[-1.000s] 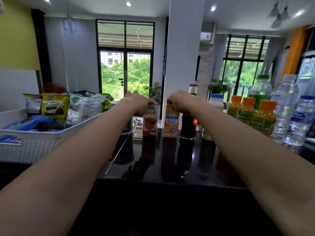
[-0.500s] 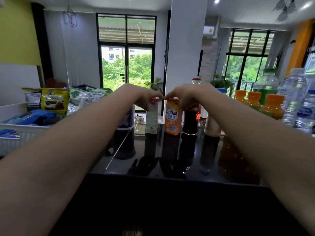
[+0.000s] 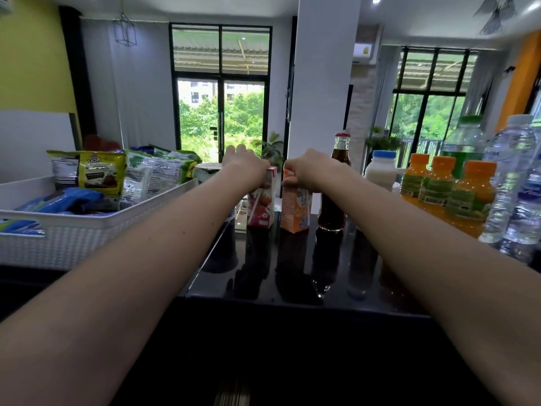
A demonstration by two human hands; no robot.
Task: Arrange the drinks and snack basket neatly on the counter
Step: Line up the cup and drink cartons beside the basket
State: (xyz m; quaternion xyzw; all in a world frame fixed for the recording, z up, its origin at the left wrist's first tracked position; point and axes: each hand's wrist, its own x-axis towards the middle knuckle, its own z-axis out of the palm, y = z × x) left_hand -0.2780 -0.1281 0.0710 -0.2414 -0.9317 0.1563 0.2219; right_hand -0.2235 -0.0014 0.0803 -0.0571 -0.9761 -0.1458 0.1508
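snacks fill the white snack basket (image 3: pixel 87 238), which sits on the counter (image 3: pixel 292 276) far to the left of the cola bottle (image 3: pixel 332 200). upright packets (image 3: pixel 102 171) line its far side and blue wrappers lie nearer the camera. closer to the cola bottle, on the same side, the left hand (image 3: pixel 246 168) lies over the top of the red carton (image 3: pixel 262 209). its grip is closed on the carton's top, palm on the lid and fingers reaching past the far edge, where how tightly they curl cannot be seen. the red carton stands upright on the counter, second to the left of the cola bottle. just left of the cola bottle stands the orange carton (image 3: pixel 294 212), turned so one corner faces the camera, with a narrow gap between it and the red carton. the right hand (image 3: pixel 307 171) has it by the top: the thumb presses the near left face and the fingers curl over the lid, a tight grip. right of the cola bottle are a white milk bottle (image 3: pixel 380 171) with a blue cap, then three orange juice bottles (image 3: pixel 439 186) in a cluster. a green-capped clear bottle (image 3: pixel 465 139) stands behind them, and farthest right are the water bottles (image 3: pixel 512 177).
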